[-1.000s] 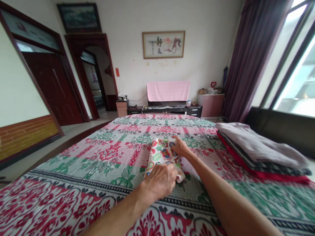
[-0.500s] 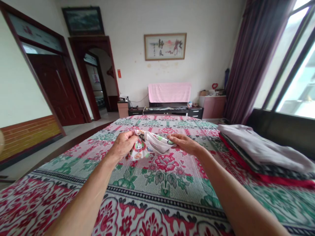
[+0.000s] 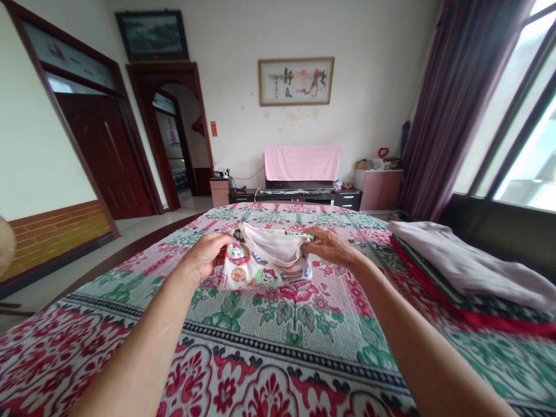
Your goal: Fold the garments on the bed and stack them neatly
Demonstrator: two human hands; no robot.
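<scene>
1. Shirt (image 3: 267, 275): printed, white, neckline towards the ceiling; it hangs between both hands above the middle of the bedspread (image 3: 304, 370). Whether its lower edge touches the cloth, I cannot tell from here.
2. Left hand (image 3: 205, 255): thumb and fingers pinch one upper corner of the shirt.
3. Right hand (image 3: 333, 248): pinches the opposite upper corner, at about equal height. The paired grip appears to hold the top edge taut, so that the print faces the person; the neckline sags between.
4. Pile (image 3: 471, 269): pale cloth over dark, red lowest, beyond the right arm. Its place at the side seemingly gives the arms room; lying flat presumably steadies the layers.
</scene>
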